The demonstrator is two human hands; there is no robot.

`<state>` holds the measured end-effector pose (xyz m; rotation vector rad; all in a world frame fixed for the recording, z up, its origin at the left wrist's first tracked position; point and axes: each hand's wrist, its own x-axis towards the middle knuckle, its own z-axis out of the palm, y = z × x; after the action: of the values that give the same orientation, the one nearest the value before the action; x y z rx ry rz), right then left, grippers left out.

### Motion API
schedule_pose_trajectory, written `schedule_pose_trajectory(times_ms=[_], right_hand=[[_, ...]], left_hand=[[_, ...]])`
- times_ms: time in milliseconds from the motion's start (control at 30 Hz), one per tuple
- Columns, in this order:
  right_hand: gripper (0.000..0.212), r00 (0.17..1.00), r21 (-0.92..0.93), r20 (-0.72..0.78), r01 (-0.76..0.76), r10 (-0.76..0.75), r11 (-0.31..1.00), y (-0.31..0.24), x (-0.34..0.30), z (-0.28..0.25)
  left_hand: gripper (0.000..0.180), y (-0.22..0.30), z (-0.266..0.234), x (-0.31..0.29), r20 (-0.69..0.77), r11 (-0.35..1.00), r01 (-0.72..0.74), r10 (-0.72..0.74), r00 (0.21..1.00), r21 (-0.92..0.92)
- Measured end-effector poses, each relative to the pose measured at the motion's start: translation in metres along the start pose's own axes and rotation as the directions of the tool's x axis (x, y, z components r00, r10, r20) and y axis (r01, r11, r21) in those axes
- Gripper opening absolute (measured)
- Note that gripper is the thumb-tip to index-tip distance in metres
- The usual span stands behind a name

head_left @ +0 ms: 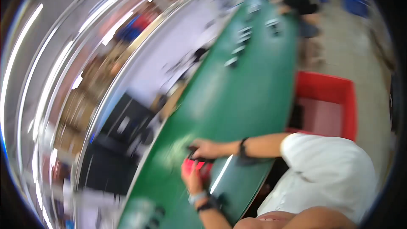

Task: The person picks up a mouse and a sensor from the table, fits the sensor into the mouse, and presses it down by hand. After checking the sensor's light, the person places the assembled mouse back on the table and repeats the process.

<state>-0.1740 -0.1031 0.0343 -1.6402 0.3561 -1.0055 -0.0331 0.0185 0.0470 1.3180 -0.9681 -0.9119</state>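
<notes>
Over the green belt (pixel 250 106), my two hands are close together around a small black and red object (pixel 204 168), blurred, its kind unclear. My right hand (pixel 205 149) has its fingers closed on the black upper part. Below it, my left hand (pixel 193 181) is wrapped against the red side. Much of the object lies hidden behind the fingers. A black band is on my right forearm, and a pale watch-like band and a dark one are on my left wrist.
Several small black and white pieces (pixel 243 38) lie in a row farther up the belt. A red bin (pixel 348 101) stands to the right. Another person (pixel 303 6) is at the far end. Black boxes (pixel 106 161) and shelving are on the left.
</notes>
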Motion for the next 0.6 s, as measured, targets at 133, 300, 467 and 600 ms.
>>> schedule_pose_trajectory(times_ms=[133, 300, 467, 600], right_hand=[[0.046, 0.984, 0.034, -0.074, -0.16, 0.162, 0.987, 0.006, -0.002, -0.024], [0.054, 0.965, 0.404, 0.097, -0.262, 0.243, 0.877, 0.035, 0.004, -0.027], [0.06, 0.956, 0.395, 0.017, -0.274, 0.292, 0.877, 0.032, -0.009, -0.035], [0.063, 0.951, 0.386, 0.097, -0.309, 0.294, 0.87, 0.037, -0.003, -0.03]], left_hand=[[0.055, -0.011, 0.01, 0.028, 0.05, 0.997, -0.054, 0.052, 0.997, 0.048], [0.062, -0.013, 0.0, 0.028, 0.029, 0.991, -0.051, 0.055, 0.998, -0.126], [0.053, -0.001, 0.005, 0.02, 0.151, 0.97, 0.088, -0.054, 0.987, -0.228], [0.052, -0.021, 0.004, 0.022, -0.005, 0.99, -0.113, 0.113, 0.994, -0.084]])
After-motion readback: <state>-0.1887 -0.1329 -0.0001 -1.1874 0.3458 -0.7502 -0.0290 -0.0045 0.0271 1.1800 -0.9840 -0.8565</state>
